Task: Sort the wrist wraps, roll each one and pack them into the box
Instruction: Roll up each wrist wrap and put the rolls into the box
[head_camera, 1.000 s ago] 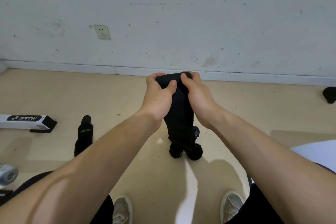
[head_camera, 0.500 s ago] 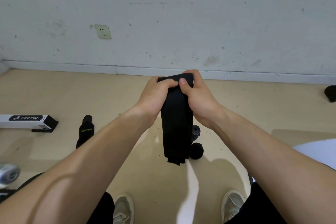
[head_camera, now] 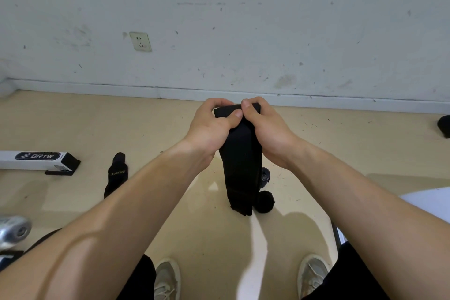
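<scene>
Both hands are working at the top end of a black wrap (head_camera: 241,165), held out in front of the body above the floor (head_camera: 199,231). The left hand (head_camera: 211,126) and right hand (head_camera: 266,126) are each curling round that end, fingers behind and thumbs in front. The thumb tips are now touching each other; a second ago they were lying apart on the cloth. The rest of the wrap is hanging straight down. Its tail is ending a little higher than half a second ago, level with the lower roll (head_camera: 265,198) just right of it. A second ago that tail was bunching among the rolls. The upper roll (head_camera: 265,175) is peeking out from behind the wrap's right edge. Whether the tail is touching the floor cannot be told.

To the left, a flat wrap (head_camera: 116,173) is lying on the floor, and beyond it the white box (head_camera: 36,159) is lying with its dark end open; neither has moved.
</scene>
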